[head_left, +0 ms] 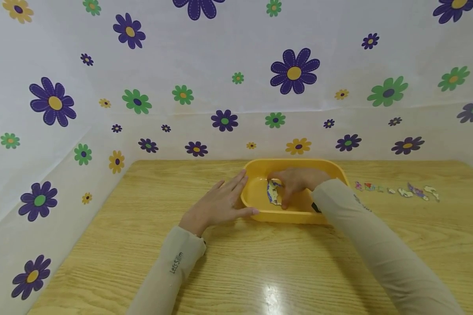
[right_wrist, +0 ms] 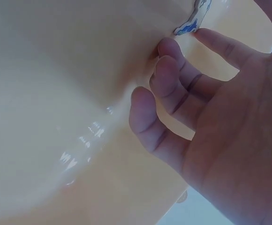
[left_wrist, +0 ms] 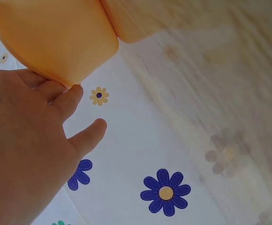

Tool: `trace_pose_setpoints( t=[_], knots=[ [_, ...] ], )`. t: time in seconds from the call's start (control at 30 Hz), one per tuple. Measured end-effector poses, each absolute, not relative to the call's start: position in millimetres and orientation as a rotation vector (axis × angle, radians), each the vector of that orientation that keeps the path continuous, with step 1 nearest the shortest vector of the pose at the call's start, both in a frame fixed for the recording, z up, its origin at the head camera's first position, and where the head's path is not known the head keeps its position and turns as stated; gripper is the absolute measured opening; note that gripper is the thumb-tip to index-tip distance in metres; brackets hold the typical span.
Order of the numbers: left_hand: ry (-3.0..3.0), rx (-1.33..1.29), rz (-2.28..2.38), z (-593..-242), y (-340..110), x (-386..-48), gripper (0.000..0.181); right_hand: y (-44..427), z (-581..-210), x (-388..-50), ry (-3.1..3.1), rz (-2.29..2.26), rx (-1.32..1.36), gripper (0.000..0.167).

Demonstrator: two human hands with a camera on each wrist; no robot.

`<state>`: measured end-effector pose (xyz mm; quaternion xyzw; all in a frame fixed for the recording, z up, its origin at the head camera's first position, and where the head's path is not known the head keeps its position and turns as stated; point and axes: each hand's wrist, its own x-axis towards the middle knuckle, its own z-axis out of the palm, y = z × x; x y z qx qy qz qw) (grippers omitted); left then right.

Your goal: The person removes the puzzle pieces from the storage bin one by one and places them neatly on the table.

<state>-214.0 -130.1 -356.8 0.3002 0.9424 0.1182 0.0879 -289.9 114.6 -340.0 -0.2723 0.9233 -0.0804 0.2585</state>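
Note:
A yellow plastic tub [head_left: 299,217] stands on the wooden table. At its left end, my left hand [head_left: 217,208] rests with fairly straight, spread fingers against the rim, the thumb on the front corner. In the left wrist view, fingertips [left_wrist: 75,93] touch the tub's edge and one finger stands apart from it. Inside the tub, my right hand [head_left: 297,181] pinches a flat cut-out piece [head_left: 273,192], cream with blue edges, between index finger and thumb. The right wrist view shows only one end of this piece [right_wrist: 190,26]; the other fingers are curled beside it.
Right of the tub, several small cut-out pieces [head_left: 405,192] in pink, red, green, cream and purple lie in a row. Wooden tabletop [head_left: 228,271] stretches in front. A white flowered cloth [head_left: 236,52] hangs behind and to the left.

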Motion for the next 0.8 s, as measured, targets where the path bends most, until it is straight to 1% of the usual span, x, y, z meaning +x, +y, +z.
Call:
trace_pose_setpoints(
  t=[0.8],
  knots=[
    [2.803,0.896,0.338,-355.9,-130.3,-213.8,0.097,112.0,-341.5,-293.0,2.484,-0.251,-0.766,0.081]
  ],
)
